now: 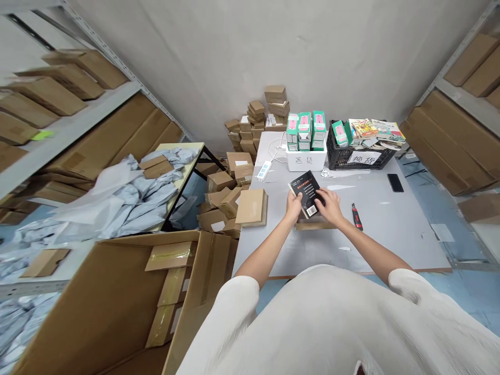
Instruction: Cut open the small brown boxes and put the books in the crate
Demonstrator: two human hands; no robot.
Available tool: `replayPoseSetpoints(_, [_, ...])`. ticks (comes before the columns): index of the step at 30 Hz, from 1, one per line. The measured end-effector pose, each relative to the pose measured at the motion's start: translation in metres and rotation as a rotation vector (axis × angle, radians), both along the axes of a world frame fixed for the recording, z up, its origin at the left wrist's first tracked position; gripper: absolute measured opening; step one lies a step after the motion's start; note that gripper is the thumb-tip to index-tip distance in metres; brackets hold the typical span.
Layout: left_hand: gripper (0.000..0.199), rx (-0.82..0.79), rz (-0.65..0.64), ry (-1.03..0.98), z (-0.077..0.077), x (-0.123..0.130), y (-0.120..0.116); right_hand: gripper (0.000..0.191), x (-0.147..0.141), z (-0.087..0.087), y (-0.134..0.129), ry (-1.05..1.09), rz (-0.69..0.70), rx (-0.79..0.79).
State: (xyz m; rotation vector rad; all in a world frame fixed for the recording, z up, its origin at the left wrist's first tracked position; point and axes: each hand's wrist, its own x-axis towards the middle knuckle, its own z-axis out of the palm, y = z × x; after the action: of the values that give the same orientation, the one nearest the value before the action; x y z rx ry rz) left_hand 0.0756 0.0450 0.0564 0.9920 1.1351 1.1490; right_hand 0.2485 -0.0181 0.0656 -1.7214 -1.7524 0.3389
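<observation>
A black book (306, 188) with red and white print and a barcode is held tilted above the grey table (402, 229). My left hand (294, 204) grips its left edge, thumb on the cover. At the lower right edge, my right hand (329, 204) has its fingers closed over the book. Beneath the hands lies a flat cardboard piece or box (314, 226), mostly hidden. To the right of my right hand rests a red and black utility knife (357, 216). A closed cardboard box (250, 207) sits on the table's left edge.
A white bin (307, 160) of green-and-pink boxes and a black crate (355, 160) of books stand at the table's back. A phone (395, 183) and power strip (264, 170) lie nearby. Left are stacked cartons (234, 182), a large open carton (207, 271) and shelves (89, 140).
</observation>
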Motion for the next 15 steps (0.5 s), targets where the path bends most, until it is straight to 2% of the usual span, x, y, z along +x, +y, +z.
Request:
replayPoseSetpoints(2, [0.032,0.006,-0.001,-0.044,0.002,-0.003,0.002,0.051,0.011,-0.004,0.009,0.211,-0.083,-0.038])
replayPoseSetpoints(6, [0.022,-0.011,-0.021,-0.05,0.002,-0.007,0.006,0.048,0.022,-0.011,0.021,0.695,0.041,-0.276])
replayPoseSetpoints(8, [0.022,-0.031,-0.033,-0.04,0.0,-0.009,0.009,0.053,0.021,-0.011,0.021,0.862,0.056,-0.336])
replayPoseSetpoints(11, [0.028,-0.087,-0.026,0.033,-0.004,-0.013,0.013,0.057,0.016,-0.007,0.018,0.982,0.036,-0.302])
replayPoseSetpoints(15, [0.044,-0.085,0.087,0.258,-0.004,-0.017,0.013,0.054,0.011,0.0,0.018,0.93,-0.022,-0.217])
